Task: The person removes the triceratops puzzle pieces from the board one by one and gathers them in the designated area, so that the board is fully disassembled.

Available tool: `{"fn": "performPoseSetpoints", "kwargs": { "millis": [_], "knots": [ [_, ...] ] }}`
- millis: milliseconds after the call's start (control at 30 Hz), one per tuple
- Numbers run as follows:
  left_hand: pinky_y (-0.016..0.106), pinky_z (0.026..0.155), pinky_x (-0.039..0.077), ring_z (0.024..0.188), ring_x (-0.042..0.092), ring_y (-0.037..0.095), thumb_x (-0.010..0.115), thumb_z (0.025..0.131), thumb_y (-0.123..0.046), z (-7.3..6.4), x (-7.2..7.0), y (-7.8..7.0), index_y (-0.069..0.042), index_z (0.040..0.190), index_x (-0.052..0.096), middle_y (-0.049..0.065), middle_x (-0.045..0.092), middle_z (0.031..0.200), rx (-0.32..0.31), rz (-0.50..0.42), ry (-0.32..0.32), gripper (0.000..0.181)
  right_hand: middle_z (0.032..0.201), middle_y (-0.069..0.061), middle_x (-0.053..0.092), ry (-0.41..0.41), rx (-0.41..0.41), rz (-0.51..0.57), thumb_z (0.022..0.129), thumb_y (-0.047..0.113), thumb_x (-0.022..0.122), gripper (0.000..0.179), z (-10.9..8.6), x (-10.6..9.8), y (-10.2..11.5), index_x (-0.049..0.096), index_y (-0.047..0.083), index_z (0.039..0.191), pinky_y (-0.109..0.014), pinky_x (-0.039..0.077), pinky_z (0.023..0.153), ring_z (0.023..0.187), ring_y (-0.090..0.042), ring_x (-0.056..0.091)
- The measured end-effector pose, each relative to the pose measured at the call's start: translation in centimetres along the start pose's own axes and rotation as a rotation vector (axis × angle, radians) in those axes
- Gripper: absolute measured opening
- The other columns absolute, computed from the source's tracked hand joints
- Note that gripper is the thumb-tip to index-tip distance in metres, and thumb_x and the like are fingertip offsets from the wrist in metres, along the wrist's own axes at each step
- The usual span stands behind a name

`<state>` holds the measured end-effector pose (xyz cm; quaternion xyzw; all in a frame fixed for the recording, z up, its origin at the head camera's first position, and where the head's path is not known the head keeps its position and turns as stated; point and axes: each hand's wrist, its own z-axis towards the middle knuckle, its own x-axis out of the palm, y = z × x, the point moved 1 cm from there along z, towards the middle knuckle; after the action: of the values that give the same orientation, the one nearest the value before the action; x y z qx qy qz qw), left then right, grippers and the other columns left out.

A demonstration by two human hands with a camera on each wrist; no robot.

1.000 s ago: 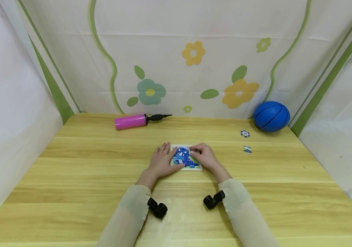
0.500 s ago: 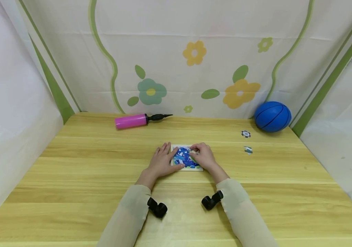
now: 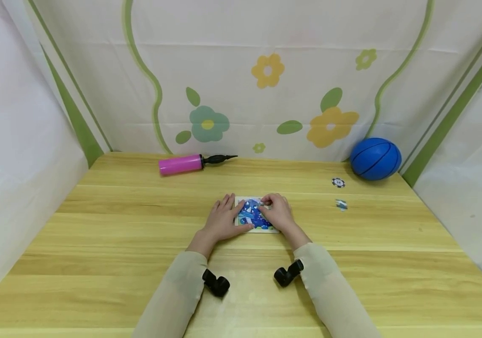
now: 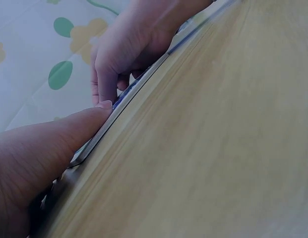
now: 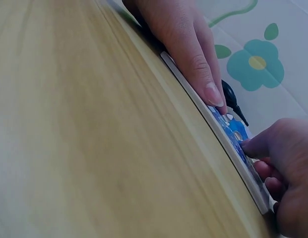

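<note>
A small jigsaw puzzle (image 3: 251, 217) in a pale-bordered tray lies flat on the table, with a mostly blue picture. My left hand (image 3: 221, 220) rests at its left side, fingers straight and spread, the thumb lying over the front-left corner. In the right wrist view, that thumb (image 5: 208, 89) presses on the picture. My right hand (image 3: 280, 212) is over the right side of the puzzle, thumb and forefinger pinching a puzzle piece near the upper right. Its other fingers (image 5: 274, 186) are curled in beside the tray. The pinched piece is mostly hidden by the fingertips.
One loose puzzle piece (image 3: 341, 204) lies to the right, with a round black-and-white chip (image 3: 338, 182) behind it. Farther back are a blue ball (image 3: 376, 158) and, at the left, a pink hand pump (image 3: 182, 165). A flowered cloth (image 3: 232, 70) hangs behind the table.
My right hand has shifted slightly left, its fingertips working over the upper right of the puzzle. The left hand stays in place on the tray, and the view has tilted a little.
</note>
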<state>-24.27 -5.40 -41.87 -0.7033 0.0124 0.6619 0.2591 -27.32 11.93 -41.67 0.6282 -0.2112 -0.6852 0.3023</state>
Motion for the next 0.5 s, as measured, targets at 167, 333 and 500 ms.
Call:
{"fn": "performPoseSetpoints", "kwargs": {
  "millis": [167, 333, 500],
  "knots": [
    [0.042, 0.101, 0.004, 0.128, 0.003, 0.026, 0.042, 0.075, -0.066, 0.03, 0.12, -0.03, -0.018, 0.137, 0.027, 0.014, 0.011, 0.141, 0.006, -0.002, 0.004, 0.080, 0.078, -0.004, 0.053, 0.018, 0.007, 0.115, 0.077, 0.010, 0.063, 0.015, 0.00, -0.13, -0.06, 0.055, 0.007, 0.089, -0.031, 0.037, 0.066, 0.071, -0.019, 0.045],
    [0.042, 0.101, 0.004, 0.128, 0.003, 0.026, 0.042, 0.075, -0.066, 0.11, 0.12, -0.07, -0.018, 0.136, 0.027, 0.014, 0.011, 0.141, 0.005, -0.005, -0.002, 0.080, 0.076, -0.004, 0.051, 0.033, -0.028, 0.173, 0.078, 0.007, 0.062, 0.024, 0.06, -0.37, -0.19, 0.053, 0.009, 0.101, -0.028, 0.037, 0.058, 0.064, -0.018, 0.045],
    [0.042, 0.101, 0.004, 0.128, 0.004, 0.026, 0.042, 0.075, -0.066, 0.08, 0.06, 0.06, -0.018, 0.136, 0.027, 0.014, 0.011, 0.141, -0.002, 0.001, -0.007, 0.080, 0.074, -0.003, 0.052, 0.036, -0.092, 0.164, 0.079, 0.006, 0.061, 0.025, 0.18, -0.32, -0.27, 0.057, 0.009, 0.103, -0.027, 0.038, 0.057, 0.064, -0.017, 0.046]
  ]
}}
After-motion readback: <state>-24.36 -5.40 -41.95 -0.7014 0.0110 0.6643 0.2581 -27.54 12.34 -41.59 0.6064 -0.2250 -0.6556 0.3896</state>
